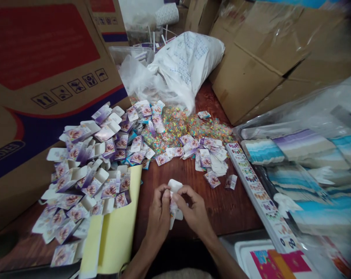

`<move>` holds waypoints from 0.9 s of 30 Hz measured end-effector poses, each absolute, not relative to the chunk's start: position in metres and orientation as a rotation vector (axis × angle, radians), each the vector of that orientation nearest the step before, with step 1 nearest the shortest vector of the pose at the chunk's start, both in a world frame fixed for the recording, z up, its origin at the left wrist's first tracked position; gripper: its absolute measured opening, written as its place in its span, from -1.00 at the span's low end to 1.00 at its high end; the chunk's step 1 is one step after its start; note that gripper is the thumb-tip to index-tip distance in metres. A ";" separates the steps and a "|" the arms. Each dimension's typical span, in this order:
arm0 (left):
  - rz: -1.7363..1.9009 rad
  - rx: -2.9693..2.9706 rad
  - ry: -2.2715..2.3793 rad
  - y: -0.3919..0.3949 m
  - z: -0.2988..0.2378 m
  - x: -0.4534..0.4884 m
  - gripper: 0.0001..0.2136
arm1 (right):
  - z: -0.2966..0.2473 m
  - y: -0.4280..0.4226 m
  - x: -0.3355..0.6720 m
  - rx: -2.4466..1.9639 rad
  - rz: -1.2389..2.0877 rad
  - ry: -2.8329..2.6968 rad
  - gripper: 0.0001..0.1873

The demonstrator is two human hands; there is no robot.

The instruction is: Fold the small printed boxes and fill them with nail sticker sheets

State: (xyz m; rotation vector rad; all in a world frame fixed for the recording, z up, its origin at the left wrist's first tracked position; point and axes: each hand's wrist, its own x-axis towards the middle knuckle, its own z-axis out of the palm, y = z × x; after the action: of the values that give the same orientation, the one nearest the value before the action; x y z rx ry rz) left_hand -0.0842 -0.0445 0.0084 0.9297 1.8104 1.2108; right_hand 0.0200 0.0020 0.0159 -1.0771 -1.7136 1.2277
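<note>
Near the front of the dark wooden table, a small printed carton [174, 186] with a white flap is held between both hands. My left hand [160, 211] pinches its left side, thumb uppermost. From the other side, the thumb and fingers of my right hand [193, 209] close on it; part of the carton is hidden behind them. Just beyond my hands lie flat printed cartons [217, 162] in a loose stack, with small packets of colourful bits [175, 124] heaped behind. To my left rises a big pile of small purple-and-white cartons [85, 170], many with raised flaps.
A large brown box [47, 58] borders the left side, and another cardboard box [259, 50] stands back right. A white sack [187, 58] slumps at the rear. Yellow card [123, 232] lies left, a long sticker stack [251, 186] right, beside bundled blue-and-purple sheets [303, 155].
</note>
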 end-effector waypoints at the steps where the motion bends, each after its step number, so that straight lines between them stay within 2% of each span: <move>1: 1.167 0.987 1.830 -0.046 0.010 -0.086 -0.70 | 0.017 0.005 0.021 -1.046 1.234 -1.730 -0.85; 4: 1.069 1.386 1.872 -0.049 0.014 -0.091 -0.64 | 0.012 0.008 0.025 -1.035 1.071 -1.695 -0.92; 6: 1.024 1.740 1.942 -0.048 0.014 -0.093 -0.51 | 0.007 0.007 0.026 -1.120 0.970 -1.577 -0.73; 8: 1.009 1.998 2.054 -0.046 0.012 -0.093 -0.46 | 0.005 0.005 0.027 -1.142 0.900 -1.537 -0.61; 12: 1.020 2.214 2.135 -0.042 0.006 -0.093 -0.45 | 0.012 0.003 0.026 -0.920 0.768 -1.713 -0.70; 16: 0.990 2.273 2.149 -0.042 0.001 -0.094 -0.45 | 0.018 0.004 0.025 -0.917 0.875 -1.720 -0.75; 22: 1.019 2.278 2.165 -0.045 0.001 -0.090 -0.44 | 0.021 0.009 0.017 -1.216 1.154 -1.404 -0.87; 27: 1.006 2.293 2.164 -0.044 0.002 -0.088 -0.44 | 0.025 0.013 0.016 -1.287 1.188 -1.294 -0.89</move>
State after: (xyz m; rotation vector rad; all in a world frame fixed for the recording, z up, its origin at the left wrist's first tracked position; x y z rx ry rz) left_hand -0.0878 -0.0441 0.0023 2.2926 2.1640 1.0064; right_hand 0.0163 0.0126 0.0253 -1.2873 -1.2935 1.1876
